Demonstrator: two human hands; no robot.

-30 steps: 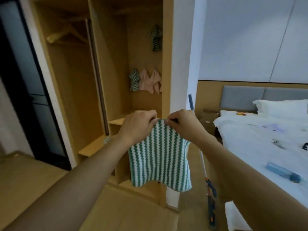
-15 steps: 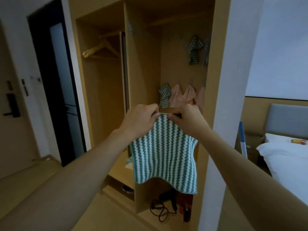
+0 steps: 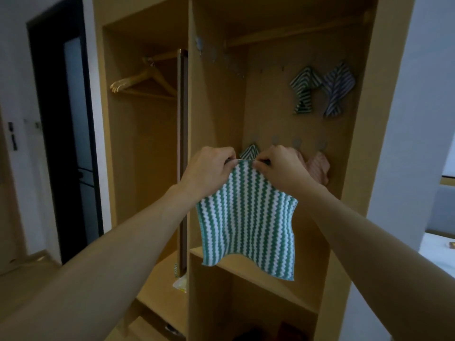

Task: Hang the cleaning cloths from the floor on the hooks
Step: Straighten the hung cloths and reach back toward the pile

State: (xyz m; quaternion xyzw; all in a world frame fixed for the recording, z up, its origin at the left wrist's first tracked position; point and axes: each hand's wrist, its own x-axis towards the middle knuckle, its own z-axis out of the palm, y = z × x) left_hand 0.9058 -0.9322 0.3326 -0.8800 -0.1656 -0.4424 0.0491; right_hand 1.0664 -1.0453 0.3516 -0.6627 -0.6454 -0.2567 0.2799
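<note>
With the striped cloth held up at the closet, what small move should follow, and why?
Probably lift the green-striped cloth toward the bare hooks in the upper row. Left hand and right hand pinch its hanging loop open, and the lower hooks already seem taken by cloths.

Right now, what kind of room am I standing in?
Probably a bedroom or hotel-room entry: an open wooden wardrobe with a hanger on its rail, wall hooks holding cloths, and a bed corner at right.
</note>
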